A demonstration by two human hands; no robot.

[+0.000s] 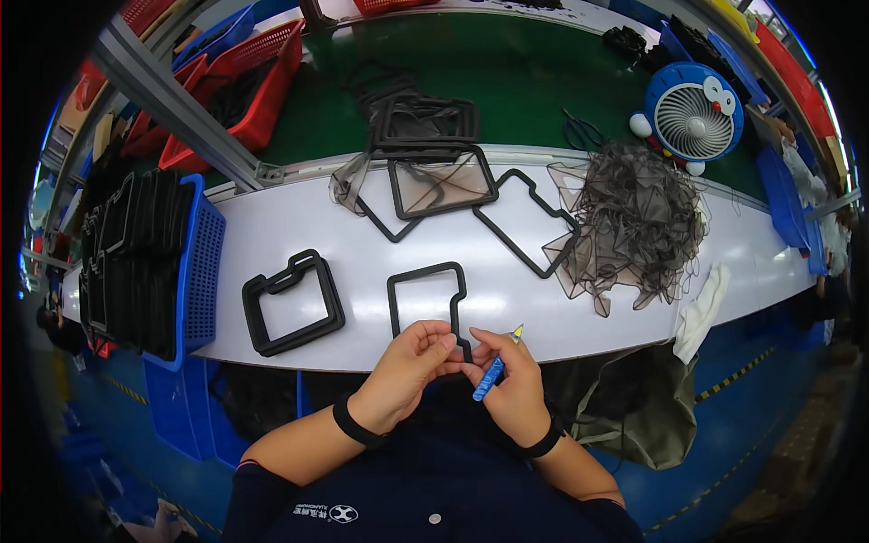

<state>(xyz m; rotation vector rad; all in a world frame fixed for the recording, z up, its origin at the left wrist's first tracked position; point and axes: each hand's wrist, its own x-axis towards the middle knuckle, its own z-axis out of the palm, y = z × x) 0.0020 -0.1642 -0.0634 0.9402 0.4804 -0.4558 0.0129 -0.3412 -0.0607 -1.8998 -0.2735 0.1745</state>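
A black rubbery frame (458,291) with a notched side lies at the near edge of the white table. My left hand (409,371) pinches its lower right corner between thumb and fingers. Close beside it, my right hand (520,389) is closed around a slim blue tool (489,378) with a yellowish pointed tip, kind unclear. The tip points up and away, and my right fingertips meet the same corner of the frame. The frame's near side is hidden behind my left hand. Both wrists wear black bands.
Stacked black frames (294,303) lie left, beside a blue basket (206,267) of similar ones. Frames with sheer mesh (444,184) and another frame (520,237) lie ahead. To the right are a tangled mesh pile (638,226), white glove (701,315), scissors (584,131) and blue fan (695,122).
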